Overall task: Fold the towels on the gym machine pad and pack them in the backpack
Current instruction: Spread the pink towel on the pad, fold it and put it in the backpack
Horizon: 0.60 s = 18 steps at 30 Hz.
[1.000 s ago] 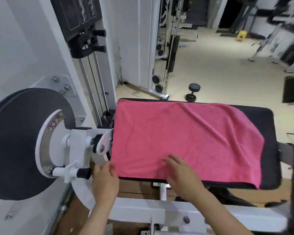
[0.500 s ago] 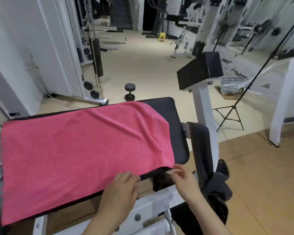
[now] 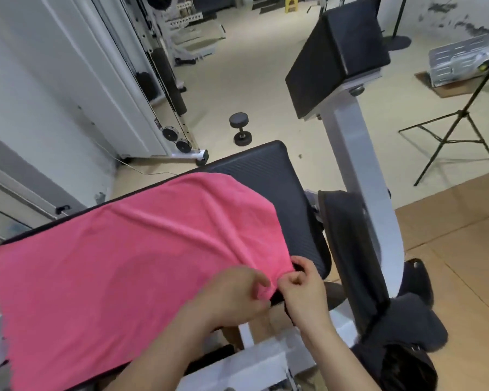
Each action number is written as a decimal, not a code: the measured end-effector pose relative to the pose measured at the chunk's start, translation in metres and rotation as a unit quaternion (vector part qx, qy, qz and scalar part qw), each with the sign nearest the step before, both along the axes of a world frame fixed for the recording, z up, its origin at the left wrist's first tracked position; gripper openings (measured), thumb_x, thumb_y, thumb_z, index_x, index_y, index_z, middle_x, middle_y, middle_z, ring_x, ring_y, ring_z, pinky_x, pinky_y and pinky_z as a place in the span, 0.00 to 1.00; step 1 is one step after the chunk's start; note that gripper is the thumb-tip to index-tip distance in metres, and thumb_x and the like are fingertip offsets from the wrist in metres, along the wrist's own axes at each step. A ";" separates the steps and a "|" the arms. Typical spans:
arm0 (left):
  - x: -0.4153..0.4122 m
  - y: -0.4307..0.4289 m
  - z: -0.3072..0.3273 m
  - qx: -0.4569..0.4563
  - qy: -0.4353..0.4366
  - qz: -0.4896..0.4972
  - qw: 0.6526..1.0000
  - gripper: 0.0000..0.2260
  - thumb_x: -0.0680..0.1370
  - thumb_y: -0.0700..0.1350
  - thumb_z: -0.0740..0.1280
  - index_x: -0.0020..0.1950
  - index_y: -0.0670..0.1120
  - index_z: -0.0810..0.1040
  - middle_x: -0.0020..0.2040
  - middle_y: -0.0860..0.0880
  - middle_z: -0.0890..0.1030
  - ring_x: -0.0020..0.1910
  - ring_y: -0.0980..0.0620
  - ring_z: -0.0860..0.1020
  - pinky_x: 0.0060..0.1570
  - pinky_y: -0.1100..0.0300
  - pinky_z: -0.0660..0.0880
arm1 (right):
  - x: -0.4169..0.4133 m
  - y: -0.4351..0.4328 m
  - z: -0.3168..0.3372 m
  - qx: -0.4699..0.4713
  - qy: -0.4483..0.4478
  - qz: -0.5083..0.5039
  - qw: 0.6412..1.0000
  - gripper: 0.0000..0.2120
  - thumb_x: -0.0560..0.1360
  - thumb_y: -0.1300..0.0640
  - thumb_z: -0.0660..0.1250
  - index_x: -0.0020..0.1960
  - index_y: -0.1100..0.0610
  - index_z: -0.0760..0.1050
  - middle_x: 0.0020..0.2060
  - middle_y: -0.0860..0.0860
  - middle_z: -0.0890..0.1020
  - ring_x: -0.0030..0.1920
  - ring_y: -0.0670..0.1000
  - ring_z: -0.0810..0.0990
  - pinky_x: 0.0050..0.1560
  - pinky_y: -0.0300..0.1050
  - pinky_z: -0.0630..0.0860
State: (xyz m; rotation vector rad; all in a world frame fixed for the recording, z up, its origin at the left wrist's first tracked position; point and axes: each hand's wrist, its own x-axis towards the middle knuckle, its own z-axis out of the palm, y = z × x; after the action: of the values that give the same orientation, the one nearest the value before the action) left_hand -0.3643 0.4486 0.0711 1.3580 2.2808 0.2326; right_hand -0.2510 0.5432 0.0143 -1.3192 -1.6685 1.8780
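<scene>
A pink towel (image 3: 119, 266) lies spread over the black gym machine pad (image 3: 277, 182), covering most of it. Its near right corner is bunched up between my two hands. My left hand (image 3: 232, 297) pinches the towel's near edge just left of that corner. My right hand (image 3: 302, 289) pinches the corner itself at the pad's front right edge. A dark grey cloth (image 3: 350, 249), perhaps another towel, hangs over the white frame to the right. A black bag (image 3: 404, 368), probably the backpack, sits on the floor at the lower right, partly cut off.
A white post with a tilted black pad (image 3: 336, 52) rises right of the pad. A dumbbell (image 3: 240, 128) lies on the floor behind. A cable machine (image 3: 164, 80) stands at the back left, a black tripod (image 3: 452, 134) at the right.
The view has swung from the pad's left end to its right end. Both hands moved right along the towel's near edge and now pinch its near right corner, lifting it slightly.
</scene>
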 end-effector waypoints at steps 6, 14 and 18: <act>-0.068 0.085 0.044 0.194 0.247 0.040 0.948 0.15 0.77 0.52 0.56 0.49 0.48 0.82 0.47 0.50 0.82 0.49 0.45 0.77 0.52 0.47 0.74 | -0.004 0.010 0.007 0.137 -0.071 0.068 0.986 0.04 0.72 0.53 0.67 0.44 0.52 0.74 0.31 0.48 0.75 0.34 0.48 0.75 0.34 0.44 0.70; -0.089 0.080 0.038 -0.009 0.303 0.020 0.953 0.15 0.75 0.59 0.65 0.59 0.57 0.73 0.56 0.52 0.70 0.60 0.49 0.68 0.62 0.46 0.60 | 0.000 0.021 -0.005 0.319 -0.083 0.073 0.941 0.09 0.70 0.59 0.68 0.36 0.51 0.69 0.41 0.46 0.68 0.39 0.48 0.71 0.32 0.37 0.65; -0.090 0.076 0.041 -0.043 0.328 -0.008 0.944 0.07 0.78 0.55 0.63 0.54 0.55 0.74 0.51 0.52 0.77 0.56 0.49 0.74 0.51 0.51 0.62 | -0.008 0.034 -0.001 0.311 -0.068 0.096 0.943 0.09 0.73 0.60 0.64 0.38 0.54 0.66 0.33 0.47 0.72 0.34 0.48 0.71 0.31 0.43 0.67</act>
State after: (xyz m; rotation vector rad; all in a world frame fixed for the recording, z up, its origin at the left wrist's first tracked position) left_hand -0.4546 0.5244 0.1124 1.5724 2.7569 -0.3856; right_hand -0.2589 0.5771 0.0133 -1.0571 -2.2730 1.1843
